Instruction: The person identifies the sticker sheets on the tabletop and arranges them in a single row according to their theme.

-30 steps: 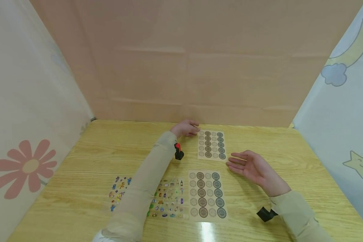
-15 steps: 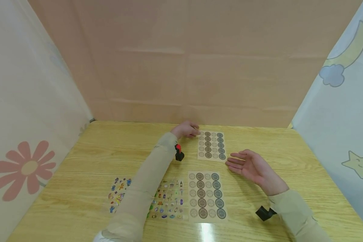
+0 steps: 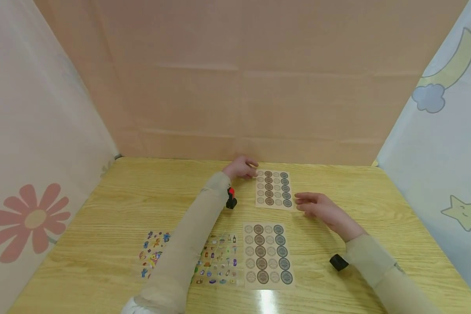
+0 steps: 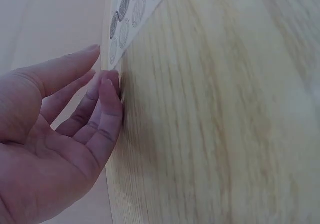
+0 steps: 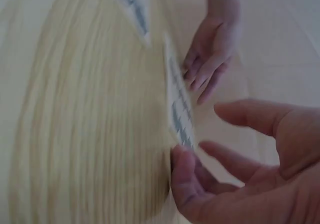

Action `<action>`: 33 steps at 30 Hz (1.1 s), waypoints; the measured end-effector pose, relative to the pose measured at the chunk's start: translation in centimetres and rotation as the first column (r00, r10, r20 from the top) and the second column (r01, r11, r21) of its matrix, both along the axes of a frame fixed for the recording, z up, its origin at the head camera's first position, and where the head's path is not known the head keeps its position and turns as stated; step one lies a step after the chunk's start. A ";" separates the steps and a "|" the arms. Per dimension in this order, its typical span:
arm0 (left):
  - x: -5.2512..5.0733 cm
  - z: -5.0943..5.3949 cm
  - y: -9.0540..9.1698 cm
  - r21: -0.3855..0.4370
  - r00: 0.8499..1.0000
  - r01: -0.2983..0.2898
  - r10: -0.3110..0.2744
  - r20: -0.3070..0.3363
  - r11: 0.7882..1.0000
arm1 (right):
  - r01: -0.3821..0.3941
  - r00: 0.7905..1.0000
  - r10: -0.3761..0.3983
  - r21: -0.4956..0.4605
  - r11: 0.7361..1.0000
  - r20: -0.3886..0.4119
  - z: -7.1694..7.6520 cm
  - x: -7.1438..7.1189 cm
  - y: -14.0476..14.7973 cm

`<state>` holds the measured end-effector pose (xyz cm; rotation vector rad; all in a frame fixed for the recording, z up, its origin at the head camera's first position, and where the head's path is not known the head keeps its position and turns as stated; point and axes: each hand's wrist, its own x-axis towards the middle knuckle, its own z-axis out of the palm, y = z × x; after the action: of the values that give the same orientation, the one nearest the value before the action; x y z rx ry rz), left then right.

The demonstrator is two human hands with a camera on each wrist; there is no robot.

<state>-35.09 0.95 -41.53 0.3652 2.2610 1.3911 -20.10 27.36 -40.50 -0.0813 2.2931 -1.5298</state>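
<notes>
The far sheet of round stickers [image 3: 274,190], in rows of brown, grey and pale circles, lies flat at the back of the wooden table. At its upper left corner is my left hand [image 3: 241,168], fingers loosely bent and thumb apart; in the left wrist view the fingertips reach the corner without pinching it. My right hand [image 3: 329,213] is beside the sheet's lower right edge, its fingers relaxed and the thumb raised. The right wrist view shows those fingertips close to the sheet's corner [image 5: 180,119]; whether they touch it, I cannot tell.
A second sheet of round stickers [image 3: 268,257] lies nearer the front. Left of it are clear sheets with small colourful pictures [image 3: 220,261] and cartoon figures [image 3: 155,248], partly covered by my left sleeve [image 3: 184,244]. A brown paper wall [image 3: 239,87] rises behind the table.
My right hand has turned from palm up to palm facing inward, its thumb side now on top. The left hand stays at the far sheet's corner, and the sheets lie as before.
</notes>
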 end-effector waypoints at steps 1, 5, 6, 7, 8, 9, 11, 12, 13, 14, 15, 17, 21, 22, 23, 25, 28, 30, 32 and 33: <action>-0.2 -0.1 0.0 0.004 1.000 -0.001 0.001 -0.002 1.000 | -0.007 1.000 0.008 0.044 0.999 -0.024 -0.1 -0.2 0.1; -0.9 -0.2 -0.1 -0.027 0.999 0.023 -0.024 -0.029 0.999 | -0.029 0.996 0.042 0.155 0.987 -0.084 -0.6 -1.2 0.2; -1.1 -0.3 -0.3 -0.044 0.998 0.033 -0.035 -0.044 0.999 | -0.033 0.994 0.050 0.169 0.985 -0.095 -0.7 -1.4 0.1; -1.3 -0.3 -0.4 -0.058 0.997 0.045 -0.048 -0.053 0.997 | -0.036 0.993 0.056 0.183 0.983 -0.105 -0.9 -1.6 0.1; -1.5 -0.4 -0.5 -0.074 0.996 0.056 -0.061 -0.065 0.996 | -0.044 0.991 0.067 0.190 0.981 -0.113 -1.0 -1.8 0.0; -1.6 -0.4 -0.7 -0.085 0.994 0.065 -0.072 -0.076 0.994 | -0.052 0.990 0.077 0.195 0.979 -0.121 -1.2 -2.1 0.0; -2.0 -0.6 -1.0 -0.091 0.993 0.080 -0.087 -0.074 0.993 | -0.064 0.988 0.089 0.191 0.979 -0.127 -1.5 -2.4 -0.1; -2.2 -0.7 -1.1 -0.080 0.994 0.088 -0.093 -0.061 0.993 | -0.076 0.986 0.102 0.188 0.979 -0.131 -1.6 -2.6 -0.1; -2.3 -0.8 -1.2 -0.070 0.994 0.097 -0.100 -0.046 0.993 | -0.085 0.985 0.111 0.184 0.979 -0.131 -1.8 -2.8 -0.1; -2.3 -0.8 -1.3 -0.056 0.994 0.104 -0.105 -0.027 0.993 | -0.098 0.984 0.122 0.178 0.979 -0.129 -1.9 -2.9 -0.1; -2.4 -0.9 -1.3 -0.038 0.994 0.107 -0.108 -0.002 0.993 | -0.111 0.982 0.134 0.176 0.978 -0.131 -2.0 -3.1 0.0; -2.3 -0.8 -1.3 -0.014 0.993 0.116 -0.115 0.040 0.993 | -0.138 0.978 0.161 0.170 0.976 -0.136 -2.2 -3.3 0.1; -2.0 -0.6 -1.1 0.003 0.989 0.116 -0.116 0.091 0.993 | -0.172 0.969 0.199 0.176 0.969 -0.145 -2.4 -3.8 0.5; -2.2 -0.8 -1.1 0.009 0.988 0.125 -0.125 0.093 0.992 | -0.172 0.970 0.197 0.174 0.970 -0.142 -2.4 -3.9 0.6; -2.1 -0.8 -1.0 0.008 0.988 0.125 -0.125 0.095 0.992 | -0.171 0.971 0.195 0.173 0.970 -0.138 -2.5 -4.0 0.7; -2.1 -0.7 -0.8 0.002 0.988 0.121 -0.120 0.100 0.993 | -0.173 0.971 0.197 0.169 0.970 -0.135 -2.5 -4.1 0.9; -2.0 -0.7 -0.6 0.007 0.988 0.118 -0.118 0.098 0.993 | -0.165 0.974 0.186 0.158 0.974 -0.128 -2.6 -4.3 1.0; -1.8 -0.5 -0.5 0.005 0.990 0.104 -0.104 0.100 0.995 | -0.167 0.974 0.188 0.160 0.973 -0.127 -2.6 -4.4 1.2; -1.8 -0.6 -0.5 0.013 0.990 0.097 -0.098 0.099 0.995 | -0.167 0.973 0.189 0.167 0.972 -0.129 -2.7 -4.4 1.2; -1.8 -0.7 -0.4 0.017 0.990 0.093 -0.094 0.101 0.996 | -0.162 0.975 0.185 0.172 0.972 -0.127 -2.7 -4.4 1.2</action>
<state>-36.92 0.51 -42.18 0.3902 2.1263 1.3459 -24.54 28.52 -43.21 -0.3487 2.4384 -1.2845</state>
